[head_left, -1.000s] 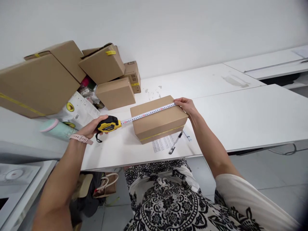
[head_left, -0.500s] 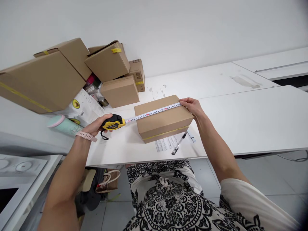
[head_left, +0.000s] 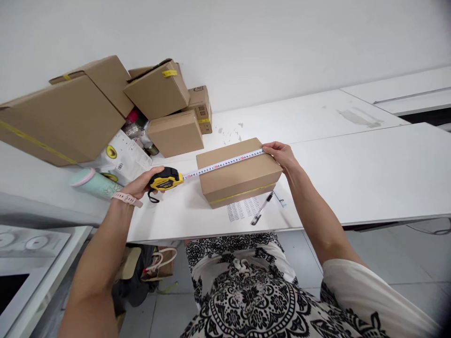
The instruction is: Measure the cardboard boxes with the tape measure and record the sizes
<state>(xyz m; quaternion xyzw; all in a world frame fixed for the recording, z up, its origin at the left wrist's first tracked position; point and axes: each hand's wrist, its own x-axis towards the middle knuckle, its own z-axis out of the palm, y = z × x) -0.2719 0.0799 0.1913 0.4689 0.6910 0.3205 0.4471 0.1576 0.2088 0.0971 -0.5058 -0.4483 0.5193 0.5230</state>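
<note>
A closed cardboard box [head_left: 239, 180] with a yellow tape band lies on the white table [head_left: 352, 173] in front of me. My left hand [head_left: 143, 184] grips the yellow and black tape measure case [head_left: 165, 179] just left of the box. The white measuring tape [head_left: 225, 164] stretches across the box's top. My right hand [head_left: 280, 155] pinches the tape's end against the box's right top edge.
A printed sheet [head_left: 243, 209] and a pen [head_left: 262, 208] lie under the box's near side. Several cardboard boxes [head_left: 63, 117] are stacked at the back left, with a white carton [head_left: 123, 157] and a mint bottle [head_left: 95, 183]. A bag [head_left: 158, 265] sits on the floor below.
The view shifted slightly, so everything sits a little further right in the frame. The hands, tape and box keep the same arrangement.
</note>
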